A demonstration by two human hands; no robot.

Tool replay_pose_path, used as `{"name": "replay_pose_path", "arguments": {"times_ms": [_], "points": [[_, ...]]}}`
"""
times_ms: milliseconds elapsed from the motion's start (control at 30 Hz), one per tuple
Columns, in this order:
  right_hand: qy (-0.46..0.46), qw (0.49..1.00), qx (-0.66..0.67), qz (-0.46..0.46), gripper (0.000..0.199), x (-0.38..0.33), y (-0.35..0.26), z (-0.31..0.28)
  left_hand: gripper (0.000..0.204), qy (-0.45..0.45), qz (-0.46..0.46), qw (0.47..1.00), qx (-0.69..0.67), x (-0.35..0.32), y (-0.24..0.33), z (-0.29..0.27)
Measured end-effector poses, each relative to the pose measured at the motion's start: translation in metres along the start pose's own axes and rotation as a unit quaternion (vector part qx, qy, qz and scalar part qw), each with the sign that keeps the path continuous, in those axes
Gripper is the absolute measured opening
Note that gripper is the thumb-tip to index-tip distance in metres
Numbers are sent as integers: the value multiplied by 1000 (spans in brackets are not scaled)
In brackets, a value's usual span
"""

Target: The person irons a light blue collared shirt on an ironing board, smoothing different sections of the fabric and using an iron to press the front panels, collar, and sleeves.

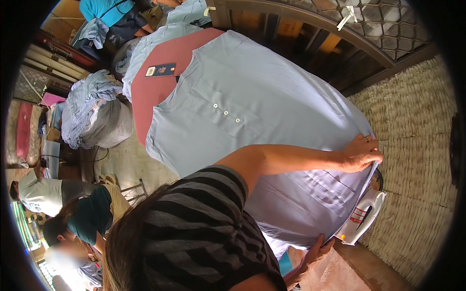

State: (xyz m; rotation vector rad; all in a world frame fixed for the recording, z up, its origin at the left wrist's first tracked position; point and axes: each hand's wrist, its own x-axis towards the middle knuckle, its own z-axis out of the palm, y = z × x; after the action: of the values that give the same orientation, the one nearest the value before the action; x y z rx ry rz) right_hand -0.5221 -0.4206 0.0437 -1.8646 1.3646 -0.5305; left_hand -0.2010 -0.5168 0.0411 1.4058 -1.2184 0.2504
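A pale grey-blue shirt [272, 97] with a short row of white buttons lies spread over a red-covered board [150, 97]. My left hand [361, 154] is closed on its hem at the right end, fingers curled over the cloth edge. Lower down, my right hand [314, 254] grips the same shirt at its near bottom corner; part of that hand is hidden by fabric. Creases run across the cloth between the two hands. A white iron [361, 217] rests just beyond the hem, close to both hands.
A dark tag [160, 70] lies on the board by the neckline. Heaped garments [92, 104] and a large pale sack [114, 126] stand left. A brown lattice gate [335, 43] borders the far side. Other people [92, 213] are at the left, one [109, 14] at the back.
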Motion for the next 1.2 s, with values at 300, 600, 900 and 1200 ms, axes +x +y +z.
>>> {"name": "replay_pose_path", "arguments": {"times_ms": [300, 600, 900, 1200], "points": [[-49, 993, -83, -66, 52, 12, 8, 9, 22, -178, -52, 981, 53, -11, -32, 4], [-3, 950, -144, -278, 40, 52, -152, 70, 25, -139, -151, 853, 481, -20, -115, -325], [-336, 786, 69, -515, 29, 94, -357, 362, 36, -51, -343, 890, 296, -80, -138, -508], [-347, 730, -31, -588, 27, 60, -404, 481, 28, 7, -406, 864, 296, -147, -35, -582]]}}
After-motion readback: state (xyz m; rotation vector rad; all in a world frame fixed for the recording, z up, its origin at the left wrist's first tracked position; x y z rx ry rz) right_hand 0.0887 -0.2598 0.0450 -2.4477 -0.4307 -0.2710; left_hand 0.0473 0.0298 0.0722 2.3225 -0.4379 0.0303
